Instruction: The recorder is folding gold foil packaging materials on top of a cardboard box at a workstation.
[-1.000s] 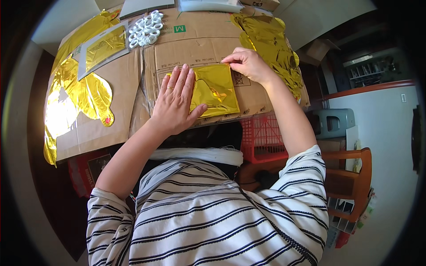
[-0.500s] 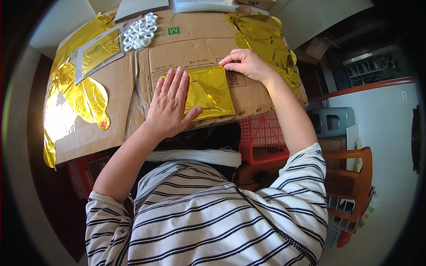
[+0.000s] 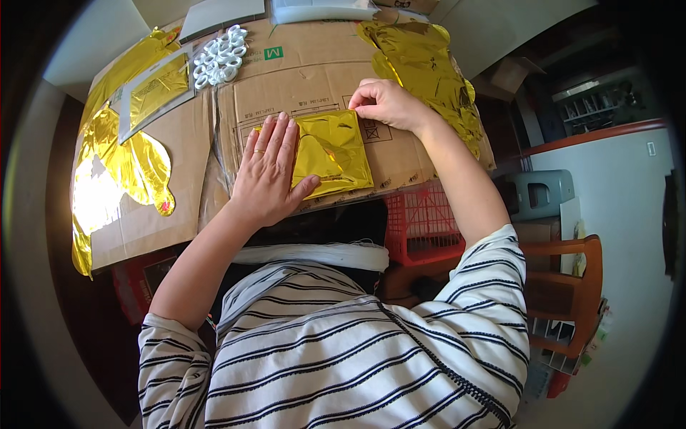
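A folded square of gold foil (image 3: 334, 151) lies on the flattened brown cardboard (image 3: 300, 79) in front of me. My left hand (image 3: 270, 173) lies flat on the foil's left part, fingers spread, pressing it down. My right hand (image 3: 386, 104) pinches the foil's far right corner with curled fingers.
Crumpled gold foil balloons lie at the left (image 3: 118, 168) and at the far right (image 3: 425, 64) of the cardboard. A clear packet with gold foil (image 3: 153, 89) and a white plastic piece (image 3: 220, 56) sit at the back left. Below the cardboard stand a red crate (image 3: 421, 222) and a wooden chair (image 3: 564, 286).
My left hand has slid slightly left across the foil square. My right hand has stayed pinching the far right corner. The view has shifted a little.
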`<control>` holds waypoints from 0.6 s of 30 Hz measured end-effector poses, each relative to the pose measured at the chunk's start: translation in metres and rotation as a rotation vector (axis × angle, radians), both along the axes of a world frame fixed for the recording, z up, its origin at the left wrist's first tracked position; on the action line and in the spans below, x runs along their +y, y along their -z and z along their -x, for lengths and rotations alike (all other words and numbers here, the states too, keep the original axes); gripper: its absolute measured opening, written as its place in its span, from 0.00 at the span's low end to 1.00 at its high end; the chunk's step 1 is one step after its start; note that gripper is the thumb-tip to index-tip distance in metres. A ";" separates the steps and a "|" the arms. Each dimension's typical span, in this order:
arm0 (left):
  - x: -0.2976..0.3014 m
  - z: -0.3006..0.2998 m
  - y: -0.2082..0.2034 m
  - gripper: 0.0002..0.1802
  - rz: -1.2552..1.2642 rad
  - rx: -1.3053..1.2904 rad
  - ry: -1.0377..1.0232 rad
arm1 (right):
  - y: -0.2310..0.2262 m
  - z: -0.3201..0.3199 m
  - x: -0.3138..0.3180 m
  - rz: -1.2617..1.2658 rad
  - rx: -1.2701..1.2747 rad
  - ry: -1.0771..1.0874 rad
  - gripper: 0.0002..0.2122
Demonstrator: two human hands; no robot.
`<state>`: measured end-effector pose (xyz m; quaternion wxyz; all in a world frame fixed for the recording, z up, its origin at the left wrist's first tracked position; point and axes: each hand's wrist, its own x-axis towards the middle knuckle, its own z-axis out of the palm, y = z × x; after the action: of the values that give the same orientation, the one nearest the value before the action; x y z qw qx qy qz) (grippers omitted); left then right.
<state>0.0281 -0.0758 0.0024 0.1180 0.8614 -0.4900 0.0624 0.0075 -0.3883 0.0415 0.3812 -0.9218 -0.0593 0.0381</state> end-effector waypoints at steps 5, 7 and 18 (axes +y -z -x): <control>0.000 0.000 -0.001 0.50 -0.002 0.014 -0.003 | 0.002 -0.002 0.001 0.012 -0.018 -0.009 0.07; 0.000 0.000 -0.001 0.50 0.007 0.020 0.001 | 0.001 -0.001 0.000 -0.008 -0.015 -0.024 0.07; 0.000 0.000 -0.001 0.50 0.012 0.019 0.003 | 0.005 -0.004 0.004 0.000 -0.042 -0.045 0.04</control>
<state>0.0281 -0.0754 0.0035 0.1280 0.8605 -0.4898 0.0569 0.0115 -0.3839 0.0367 0.3787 -0.9209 -0.0879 0.0273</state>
